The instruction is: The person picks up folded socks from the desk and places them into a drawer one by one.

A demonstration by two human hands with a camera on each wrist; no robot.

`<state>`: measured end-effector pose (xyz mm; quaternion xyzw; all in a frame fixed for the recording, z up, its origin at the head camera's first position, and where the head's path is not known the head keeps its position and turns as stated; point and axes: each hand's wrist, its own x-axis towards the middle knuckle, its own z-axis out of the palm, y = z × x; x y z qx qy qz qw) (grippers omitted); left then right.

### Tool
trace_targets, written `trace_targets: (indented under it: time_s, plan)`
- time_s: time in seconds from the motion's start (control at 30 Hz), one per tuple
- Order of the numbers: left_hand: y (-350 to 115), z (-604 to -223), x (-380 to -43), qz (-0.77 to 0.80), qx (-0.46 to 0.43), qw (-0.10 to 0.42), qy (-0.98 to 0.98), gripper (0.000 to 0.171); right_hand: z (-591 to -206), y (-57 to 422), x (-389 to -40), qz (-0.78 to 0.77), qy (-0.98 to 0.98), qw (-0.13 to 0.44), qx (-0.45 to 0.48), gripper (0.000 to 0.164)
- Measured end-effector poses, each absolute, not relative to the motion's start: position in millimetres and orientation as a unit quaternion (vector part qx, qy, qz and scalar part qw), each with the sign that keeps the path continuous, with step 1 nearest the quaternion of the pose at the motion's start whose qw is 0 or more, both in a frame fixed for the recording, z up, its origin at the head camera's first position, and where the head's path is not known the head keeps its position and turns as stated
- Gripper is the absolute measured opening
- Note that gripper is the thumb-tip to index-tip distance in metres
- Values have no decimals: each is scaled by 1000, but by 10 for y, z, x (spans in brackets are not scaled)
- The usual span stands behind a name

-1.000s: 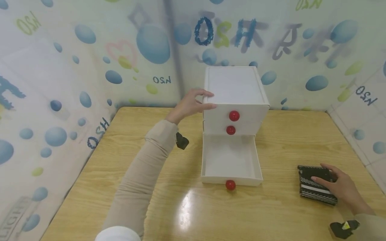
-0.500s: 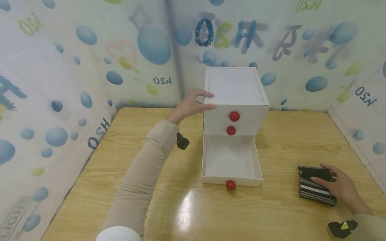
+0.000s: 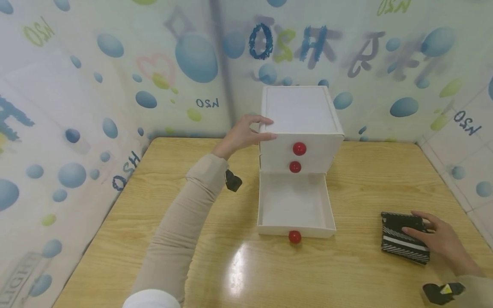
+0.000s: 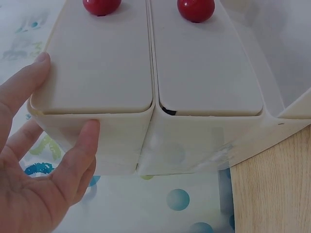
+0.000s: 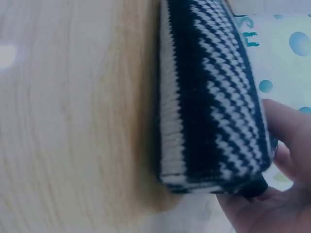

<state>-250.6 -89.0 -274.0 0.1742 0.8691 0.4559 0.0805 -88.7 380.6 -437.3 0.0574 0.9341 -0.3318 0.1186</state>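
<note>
A white drawer cabinet (image 3: 301, 109) with red ball knobs stands on the table; its bottom drawer (image 3: 294, 201) is pulled out and holds nothing. My left hand (image 3: 244, 134) grips the cabinet's upper left front corner. In the left wrist view, the thumb (image 4: 39, 73) lies at the front edge and fingers press the side wall (image 4: 116, 141). At the right lies a block-shaped black-and-white knitted item (image 3: 404, 244). My right hand (image 3: 443, 239) holds its right edge, thumb over the top. In the right wrist view, the knitted item (image 5: 209, 97) hides some fingertips.
The wooden table (image 3: 215, 265) reaches back to a wall (image 3: 154, 64) printed with blue and green dots and letters. Side walls rise close to the left and right table edges. Bare wood lies between the drawer and the knitted item.
My right hand has slid slightly to the right along the knitted item, which stays in place. The left hand, cabinet and drawer have not moved.
</note>
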Motion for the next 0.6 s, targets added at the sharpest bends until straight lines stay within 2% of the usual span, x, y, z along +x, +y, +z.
trace_targets:
  time_s: [0.3,0.6]
  plan:
    - [-890,-2738,-2502,457,177,83,868,48,-4385,3830,-846,-434,892,115,51,66]
    - [-890,-2734,-2510,458,175,83,868,48,-4312,3799,-835,-440,890,108,38,60]
